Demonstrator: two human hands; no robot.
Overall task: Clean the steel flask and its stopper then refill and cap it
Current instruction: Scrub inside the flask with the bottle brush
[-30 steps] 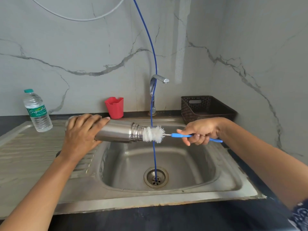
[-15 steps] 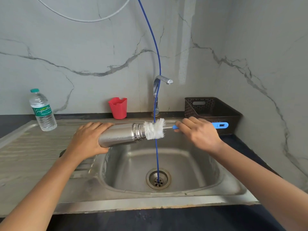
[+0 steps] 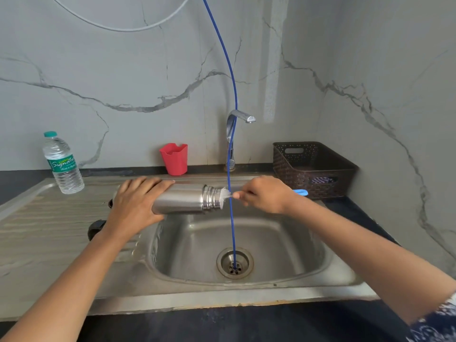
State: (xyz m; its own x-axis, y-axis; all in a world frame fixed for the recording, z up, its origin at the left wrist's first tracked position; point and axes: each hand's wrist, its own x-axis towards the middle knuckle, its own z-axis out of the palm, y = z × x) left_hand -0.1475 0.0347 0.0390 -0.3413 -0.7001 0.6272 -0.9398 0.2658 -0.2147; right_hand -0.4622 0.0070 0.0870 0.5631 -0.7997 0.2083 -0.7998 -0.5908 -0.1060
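Head view: the steel flask [image 3: 183,199] lies on its side in the air over the back left edge of the sink [image 3: 340,282], with its threaded mouth pointing right. The left hand [image 3: 134,208] holds it by the body, its grip wrapped over the top and the fingers curled round the far side. The right hand [image 3: 266,195] is just beside the mouth, its grip pinched on the handle of a bottle brush [image 3: 225,194]. Only a tuft of white bristles shows at the mouth; the rest is inside the flask. The blue end of the handle [image 3: 301,192] sticks out past the right wrist.

A thin blue hose [image 3: 233,90] hangs from above, passes in front of the tap [image 3: 238,118] and the flask's mouth, and ends in the drain [image 3: 235,262]. On the draining board a dark round thing [image 3: 95,228] lies partly hidden behind the left forearm; I cannot tell what it is. A plastic water bottle [image 3: 63,164] stands upright at the far left corner of the board. A red cup [image 3: 174,159] stands against the wall left of the tap, and a dark brown basket [image 3: 318,157] stands on the dark bench [image 3: 222,324] to the right. A white cable [image 3: 118,27] loops across the marble wall above.
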